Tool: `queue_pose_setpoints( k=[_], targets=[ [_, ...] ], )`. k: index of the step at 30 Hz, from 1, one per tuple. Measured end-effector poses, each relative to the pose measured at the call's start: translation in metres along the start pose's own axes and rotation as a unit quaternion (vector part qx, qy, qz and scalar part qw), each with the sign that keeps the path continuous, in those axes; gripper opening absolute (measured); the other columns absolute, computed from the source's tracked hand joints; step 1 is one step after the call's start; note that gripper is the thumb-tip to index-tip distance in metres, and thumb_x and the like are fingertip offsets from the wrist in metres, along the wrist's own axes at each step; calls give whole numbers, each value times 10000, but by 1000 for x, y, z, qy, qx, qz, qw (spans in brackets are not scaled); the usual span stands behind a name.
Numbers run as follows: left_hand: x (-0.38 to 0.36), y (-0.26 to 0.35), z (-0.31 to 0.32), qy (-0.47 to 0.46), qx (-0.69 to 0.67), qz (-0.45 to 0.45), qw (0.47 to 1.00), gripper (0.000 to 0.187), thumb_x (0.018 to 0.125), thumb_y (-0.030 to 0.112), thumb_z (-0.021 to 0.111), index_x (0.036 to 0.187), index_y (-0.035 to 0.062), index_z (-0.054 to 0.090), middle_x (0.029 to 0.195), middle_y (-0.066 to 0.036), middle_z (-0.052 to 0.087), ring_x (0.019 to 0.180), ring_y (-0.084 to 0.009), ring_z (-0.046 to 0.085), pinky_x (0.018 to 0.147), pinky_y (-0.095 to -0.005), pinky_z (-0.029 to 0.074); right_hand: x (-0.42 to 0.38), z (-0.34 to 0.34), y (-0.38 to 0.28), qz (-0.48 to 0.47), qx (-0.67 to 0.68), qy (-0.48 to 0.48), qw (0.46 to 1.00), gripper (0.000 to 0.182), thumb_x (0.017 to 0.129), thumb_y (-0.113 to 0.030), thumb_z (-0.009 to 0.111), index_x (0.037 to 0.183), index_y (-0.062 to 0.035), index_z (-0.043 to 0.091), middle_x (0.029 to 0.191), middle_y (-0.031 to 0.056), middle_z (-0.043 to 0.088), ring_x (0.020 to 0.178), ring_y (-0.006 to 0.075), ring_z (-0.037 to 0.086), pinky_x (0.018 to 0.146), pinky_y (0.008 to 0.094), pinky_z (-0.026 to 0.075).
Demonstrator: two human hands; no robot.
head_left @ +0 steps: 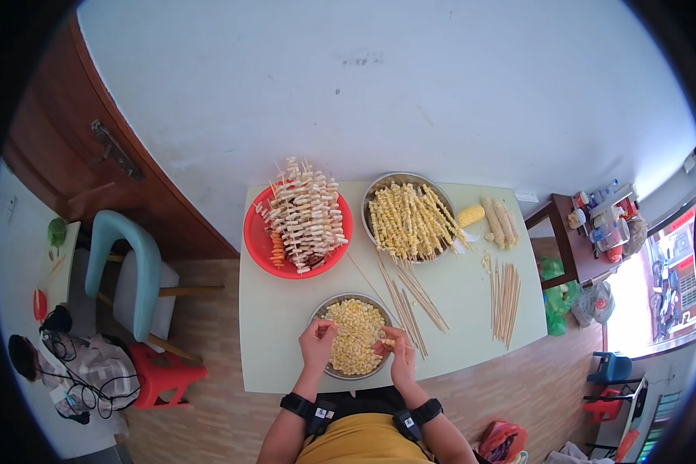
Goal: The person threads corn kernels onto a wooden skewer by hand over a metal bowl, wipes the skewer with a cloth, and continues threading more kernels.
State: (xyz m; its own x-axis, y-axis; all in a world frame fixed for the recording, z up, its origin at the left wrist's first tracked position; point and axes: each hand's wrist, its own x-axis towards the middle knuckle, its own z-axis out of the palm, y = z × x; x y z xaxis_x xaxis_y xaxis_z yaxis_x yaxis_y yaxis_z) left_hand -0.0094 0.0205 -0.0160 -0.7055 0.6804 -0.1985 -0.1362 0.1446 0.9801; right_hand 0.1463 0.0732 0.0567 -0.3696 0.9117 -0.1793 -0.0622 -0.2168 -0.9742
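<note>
A steel bowl (315, 311) full of loose corn kernels (354, 329) stands at the table's front edge. My left hand (317, 344) is at the bowl's left side, its fingertips pinched together; whatever they hold is too small to make out. At the right rim, my right hand (399, 353) has its fingers closed on pale yellow corn kernels, just over the bowl. Behind and to the right lie loose bamboo skewers (421, 294). A larger steel bowl (369, 185) farther back bears several skewers threaded with corn kernels (410, 220).
A red basin (254, 240) piled with skewered white pieces (305, 220) is at the back left. On the right are a corn cob (470, 216), bagged pale cobs (501, 223) and more skewers (506, 301). A blue chair (124, 267) and red stool (162, 377) stand left of the table.
</note>
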Motion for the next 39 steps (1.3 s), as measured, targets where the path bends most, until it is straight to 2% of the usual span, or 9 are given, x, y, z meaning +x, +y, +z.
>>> queue_pose_setpoints(
  k=[4,8,13,20,26,29,32,34,39],
  targets=[
    [-5,-5,10,-7,-14,-11,1000,56,749,16,580,800,-6,586,709,-31,602,631,-88,572,607,-207,459,-1,-6,-11,-16,-49,10,999,440,937,-301,255,977,17,557,758,54,554,688,103,529,616,215,425],
    [-19,38,21,-139,-55,-45,988,80,765,24,582,835,-13,597,734,-46,613,657,-88,583,616,-203,463,-3,2,-15,-38,-61,7,997,463,938,-308,237,941,8,575,694,54,570,611,96,487,601,221,401],
    [-28,72,33,-266,-36,-45,962,135,782,18,565,904,-27,598,829,-79,625,742,-113,599,674,-210,470,3,4,-7,-43,-65,25,997,425,933,-288,285,1006,17,572,869,66,583,722,84,515,618,198,405],
    [-30,74,30,-267,-13,-36,963,133,786,-8,536,903,-37,593,833,-86,621,757,-129,602,697,-225,473,5,1,-9,-40,-127,1,991,443,935,-310,256,991,-12,579,919,48,588,753,77,497,635,198,391],
    [-29,72,30,-291,-135,-78,944,135,795,-19,505,899,-37,590,852,-94,613,788,-151,598,714,-249,476,6,5,-7,-30,-53,20,998,352,924,-203,328,849,36,576,806,88,586,690,128,552,596,234,441],
    [-28,79,26,-317,-193,-110,922,137,801,-18,493,900,-35,587,840,-88,612,789,-146,594,713,-245,473,7,8,-9,-55,-141,-9,989,336,919,-191,344,795,33,563,758,86,583,645,127,548,572,234,440],
    [-20,75,20,-259,-151,-100,949,135,800,-18,484,879,-28,594,820,-78,611,765,-142,590,703,-243,471,9,3,-6,-2,-119,11,993,334,916,-201,356,786,28,563,706,77,569,619,117,541,568,228,440],
    [-5,43,-1,-112,-17,-57,992,131,796,19,502,884,-3,597,817,-78,613,732,-122,586,691,-236,468,10,2,-26,-65,-115,63,989,306,899,-180,394,732,11,565,636,83,550,577,143,542,544,234,428],
    [-3,5,-25,-115,275,-26,954,191,727,102,564,911,62,592,820,-82,595,730,-209,590,676,-295,467,17,2,-32,-148,-329,-16,933,209,821,-138,514,666,-7,566,587,95,540,554,197,548,504,272,411]
  ],
)
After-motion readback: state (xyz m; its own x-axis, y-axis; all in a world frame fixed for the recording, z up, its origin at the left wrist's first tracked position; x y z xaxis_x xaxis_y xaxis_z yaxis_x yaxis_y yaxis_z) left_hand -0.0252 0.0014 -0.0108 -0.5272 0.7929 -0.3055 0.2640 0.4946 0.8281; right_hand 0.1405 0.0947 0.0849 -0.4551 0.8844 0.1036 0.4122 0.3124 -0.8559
